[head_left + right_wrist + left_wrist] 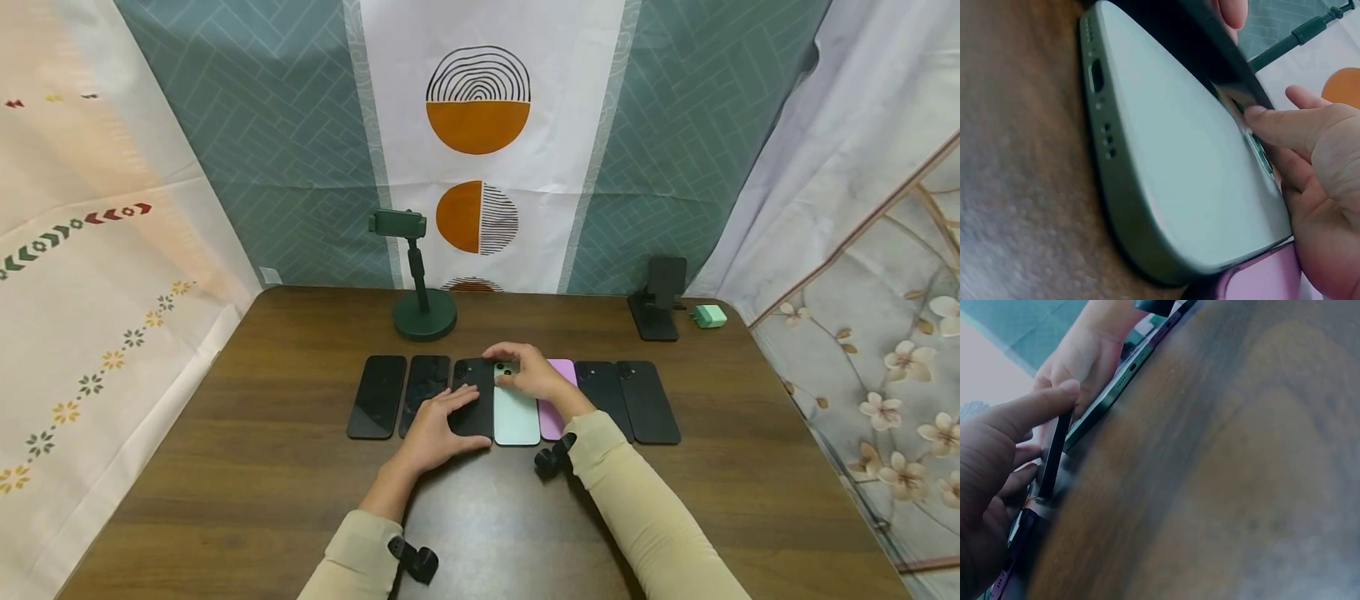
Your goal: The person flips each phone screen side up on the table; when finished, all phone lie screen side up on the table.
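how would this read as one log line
left hand: grips black phone | right hand: pinches its far end | pose: tilted, beside mint phone

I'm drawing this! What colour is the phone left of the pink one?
The phone is pale green, clearest in the right wrist view.

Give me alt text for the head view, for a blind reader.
A left hand and right hand grip a black phone, third from left in a row of seven phones on a wooden table. Behind are a green stand and a black stand.
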